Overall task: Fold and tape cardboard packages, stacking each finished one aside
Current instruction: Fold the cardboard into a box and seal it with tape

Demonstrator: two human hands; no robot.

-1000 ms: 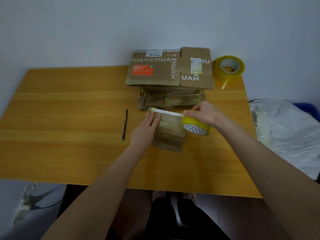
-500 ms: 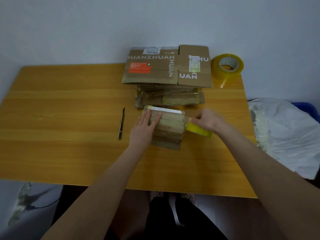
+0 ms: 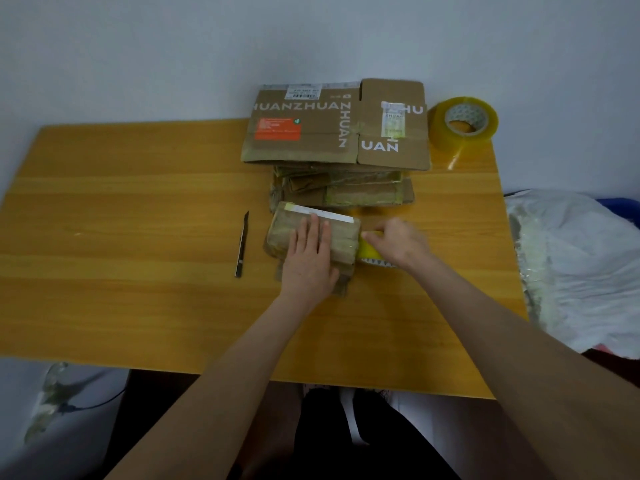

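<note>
The folded cardboard package [image 3: 343, 237] lies just right of centre on the table [image 3: 138, 220], closed up, so I cannot tell what is inside. Behind it sits the stack of flattened cartons [image 3: 332, 133], with a spare tape roll [image 3: 464, 123] at the upper right and a knife [image 3: 241, 249] to the left. A white plastic bag [image 3: 581, 265] fills the right edge, its contents unclear.

A second ago the tape roll [image 3: 369, 251] stood above the package's right end; now it is down against that end, mostly hidden. My left hand [image 3: 308, 261] has slid toward the middle.

My left fingers lie straight, pressing flat on the package. My right hand [image 3: 398, 242] curls round the roll.
</note>
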